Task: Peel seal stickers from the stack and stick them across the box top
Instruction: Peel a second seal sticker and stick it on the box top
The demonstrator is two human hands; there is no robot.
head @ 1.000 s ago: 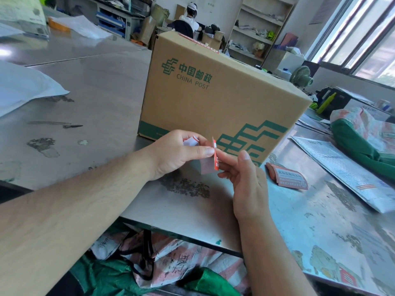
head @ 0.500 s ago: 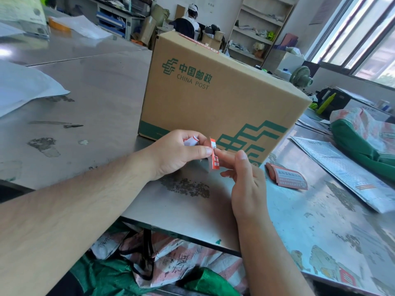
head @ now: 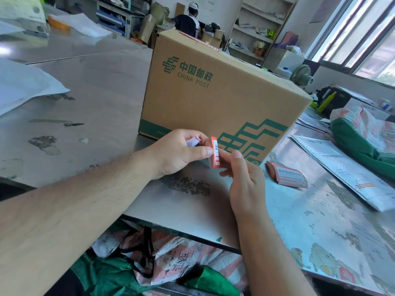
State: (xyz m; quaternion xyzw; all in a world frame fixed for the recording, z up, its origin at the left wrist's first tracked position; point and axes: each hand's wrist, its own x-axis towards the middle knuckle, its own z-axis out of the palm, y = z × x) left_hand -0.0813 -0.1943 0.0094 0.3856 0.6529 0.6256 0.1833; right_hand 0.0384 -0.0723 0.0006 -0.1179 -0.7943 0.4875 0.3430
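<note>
left hand (head: 177,152) pinches curled white backing | right hand (head: 241,174) grips thin orange-and-white paper seal sticker (head: 215,152) before tan China Post cardboard box (head: 213,99) | likely light, floppy, tacky: hold edges

A white plastic mailer (head: 23,86) is being seen lying flat at the nine o'clock edge of the steel table (head: 102,86), and a silver bubble mailer (head: 350,169) is lying at three o'clock beside a green and striped woven sack (head: 363,135). More woven sacks (head: 162,265) are being kept under the table edge at six o'clock. At twelve o'clock a seated person in a white cap (head: 188,20) is being shown from behind near wall shelves (head: 256,24), while a small green fan (head: 300,74) is standing at two o'clock below the windows (head: 367,39).
</note>
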